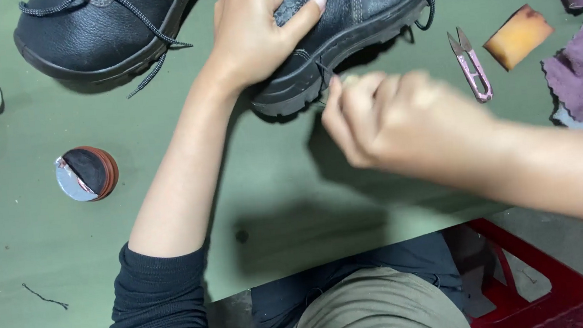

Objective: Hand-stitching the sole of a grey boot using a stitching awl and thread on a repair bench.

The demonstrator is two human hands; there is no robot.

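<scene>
The left hand (252,37) clamps the black boot (356,17) at the table's (274,208) far edge, thumb pressed on the upper. The right hand (400,123), blurred, is pinched shut just near of the sole, touching its rim; whether it holds thread is unclear. The boot's long axis runs left-near to right-far.

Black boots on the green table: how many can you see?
2. One black boot lies at the top left, untouched. The other boot is gripped by the left hand, the right hand at its sole. Both are cropped.
</scene>
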